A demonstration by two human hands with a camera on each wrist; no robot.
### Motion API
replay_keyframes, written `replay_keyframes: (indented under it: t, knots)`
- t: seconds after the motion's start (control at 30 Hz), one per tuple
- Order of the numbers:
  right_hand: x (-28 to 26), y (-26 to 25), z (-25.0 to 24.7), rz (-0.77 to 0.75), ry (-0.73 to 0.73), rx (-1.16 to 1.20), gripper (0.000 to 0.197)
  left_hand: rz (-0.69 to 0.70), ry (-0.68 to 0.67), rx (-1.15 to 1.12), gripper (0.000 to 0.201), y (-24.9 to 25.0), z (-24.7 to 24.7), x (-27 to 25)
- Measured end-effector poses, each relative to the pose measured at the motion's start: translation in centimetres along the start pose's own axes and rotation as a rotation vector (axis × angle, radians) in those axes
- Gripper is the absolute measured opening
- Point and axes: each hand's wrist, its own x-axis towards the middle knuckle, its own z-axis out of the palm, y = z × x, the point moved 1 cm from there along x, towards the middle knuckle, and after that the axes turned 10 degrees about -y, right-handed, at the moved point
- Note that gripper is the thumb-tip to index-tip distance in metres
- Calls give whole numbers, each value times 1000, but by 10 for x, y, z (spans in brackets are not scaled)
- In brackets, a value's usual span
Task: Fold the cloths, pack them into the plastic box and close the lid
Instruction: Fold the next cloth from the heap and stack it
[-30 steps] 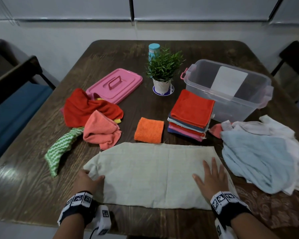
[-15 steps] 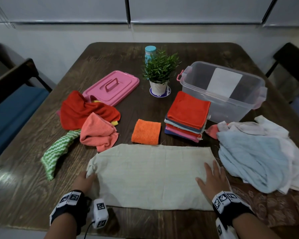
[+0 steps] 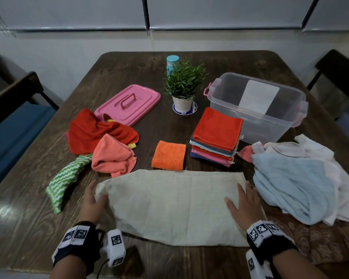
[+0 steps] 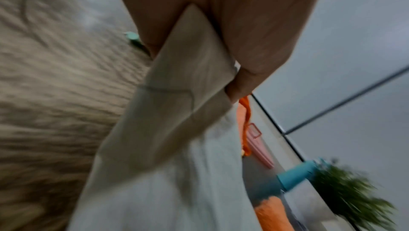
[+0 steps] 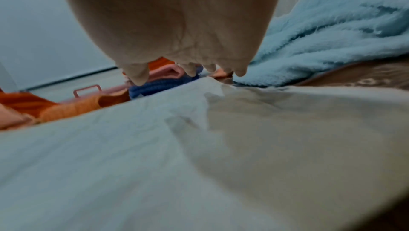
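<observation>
The left hand point(image 3: 93, 204) is gathering the left end of the pale beige cloth point(image 3: 175, 206) now. A second ago that end was lying flat under the palm; it is now bunching up and lifting off the surface point(image 3: 149, 125), and the left wrist view shows the fingers point(image 4: 241, 84) pinching a folded corner of it. So the next fold is starting, most likely left end over toward the right.

The right hand point(image 3: 245, 204) is staying put at the cloth's 3 o'clock end, fingers spread wide and flat, pressing the fabric down as an anchor. It has hardly shifted over the last second.

The cloth itself is lying across the near edge of the surface, already folded into a long band. At its 12 o'clock the small orange cloth point(image 3: 168, 156) is sitting folded, and at 1 o'clock the stack of folded cloths point(image 3: 217, 135) is waiting just beside the clear plastic box point(image 3: 256, 109), which looks empty. The pink lid point(image 3: 128, 102) is lying off at 11 o'clock. Loose piles are waiting on both sides: the red and coral heap point(image 3: 103, 141) at 10 o'clock, the light blue and white heap point(image 3: 298, 182) at 3 o'clock.

Judging by that, folding is about midway and no packing has begun.
</observation>
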Motion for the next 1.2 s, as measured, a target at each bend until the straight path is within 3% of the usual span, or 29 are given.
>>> replay_keyframes:
  t: [0.17, 0.27, 0.33, 0.43, 0.53, 0.63, 0.7, 0.8, 0.9, 0.97, 1.07, 1.2]
  knots:
    - [0, -28, -12, -112, -50, 317, 70, 239, -67, 187, 57, 54, 24, -19]
    - [-2, -41, -16, -171, -173, 566, 63, 366, -206, 230, 69, 86, 58, -40]
    - [-6, -51, -19, -176, -282, 742, 63, 413, -329, 315, 63, 97, 87, -54]
    - [-17, -63, -16, -71, -486, 1074, 77, 460, -516, 478, 65, 109, 133, -74]
    - [-21, -67, -7, -38, -665, 1349, 78, 479, -706, 569, 66, 111, 173, -90]
    - [-21, -65, -4, -49, -734, 1580, 80, 430, -910, 507, 55, 102, 197, -98]
    - [-17, -60, -1, -22, -713, 1612, 81, 397, -982, 421, 52, 96, 201, -99]
    - [-8, -50, 5, 33, -657, 1513, 78, 369, -991, 220, 44, 94, 196, -98]
    - [1, -43, 12, 51, -591, 1372, 72, 405, -868, 212, 42, 91, 182, -88]
    - [7, -39, 20, 27, -506, 1207, 66, 438, -736, 306, 39, 84, 172, -76]
    - [13, -33, 26, 44, -398, 1031, 36, 449, -620, 553, 43, 71, 159, -60]
    - [15, -27, 20, 66, -359, 997, 15, 423, -605, 866, 62, 55, 154, -47]
